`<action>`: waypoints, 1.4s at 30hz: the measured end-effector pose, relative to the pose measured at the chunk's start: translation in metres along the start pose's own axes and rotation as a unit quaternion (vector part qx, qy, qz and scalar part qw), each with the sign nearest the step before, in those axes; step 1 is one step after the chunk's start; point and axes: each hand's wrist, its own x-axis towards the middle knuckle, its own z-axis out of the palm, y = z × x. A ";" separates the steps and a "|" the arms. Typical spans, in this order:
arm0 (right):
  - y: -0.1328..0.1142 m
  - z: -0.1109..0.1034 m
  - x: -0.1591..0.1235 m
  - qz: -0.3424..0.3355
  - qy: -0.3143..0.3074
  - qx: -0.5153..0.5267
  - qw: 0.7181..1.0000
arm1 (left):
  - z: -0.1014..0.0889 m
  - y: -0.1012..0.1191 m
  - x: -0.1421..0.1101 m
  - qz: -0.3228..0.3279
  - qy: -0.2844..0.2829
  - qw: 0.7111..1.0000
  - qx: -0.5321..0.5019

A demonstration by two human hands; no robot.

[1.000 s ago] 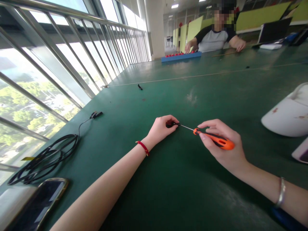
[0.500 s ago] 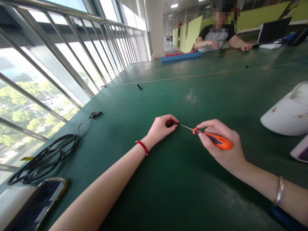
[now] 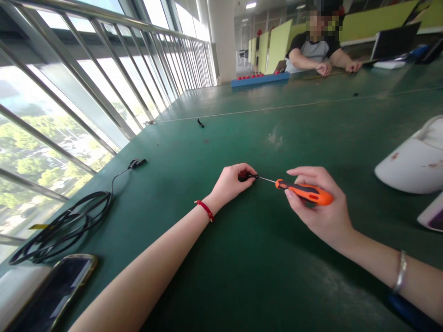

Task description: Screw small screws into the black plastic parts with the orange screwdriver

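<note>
Two hands, left hand (image 3: 231, 183) grip pinching small black part (image 3: 244, 177), right hand (image 3: 318, 207) grip clamped on screwdriver (image 3: 304, 192)

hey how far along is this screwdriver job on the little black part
Midway, it seems. Already done: the left hand pins the small black part on the green table, and the right hand has the orange screwdriver lined up, its tip at the part. In hand: working that spot. Whether a screw is in or out is too small to tell.

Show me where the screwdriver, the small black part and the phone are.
screwdriver (image 3: 306, 192), head view, on its orange handle.
small black part (image 3: 243, 177), head view, on its visible end.
phone (image 3: 58, 290), head view, on its dark screen.
</note>
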 end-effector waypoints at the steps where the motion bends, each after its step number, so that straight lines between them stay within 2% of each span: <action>1: 0.001 0.001 0.000 -0.007 0.010 0.010 1.000 | 0.000 0.000 0.000 0.001 0.001 1.000 0.001; 4: 0.004 0.001 0.000 0.003 0.017 0.030 0.999 | 0.000 0.001 0.000 0.003 0.003 1.000 0.004; 9: -0.001 -0.002 0.000 0.023 -0.014 -0.029 0.999 | 0.000 0.001 0.000 0.000 0.000 1.000 0.000; 15: 0.003 0.000 0.001 -0.017 0.051 0.006 0.999 | 0.000 0.000 0.000 0.005 -0.001 1.000 -0.002; 18: 0.004 0.000 0.003 0.008 0.017 0.022 1.000 | 0.000 0.000 0.000 0.002 -0.001 1.000 0.000; 22: 0.000 -0.002 0.002 0.025 -0.023 -0.017 0.999 | 0.000 0.001 0.000 0.002 -0.002 1.000 0.001; 28: 0.002 0.001 0.001 0.000 0.049 0.015 0.999 | 0.000 0.000 0.000 0.004 0.000 1.000 0.002; 34: -0.001 -0.001 0.002 0.070 -0.002 0.010 0.997 | 0.001 -0.001 0.000 0.004 0.001 1.000 -0.002; 40: 0.002 0.001 0.002 0.013 0.057 0.008 0.998 | 0.001 -0.002 0.000 0.005 0.000 1.000 0.004; 42: 0.002 0.001 0.003 0.026 0.033 0.014 0.999 | 0.001 -0.002 0.000 0.005 -0.001 1.000 0.005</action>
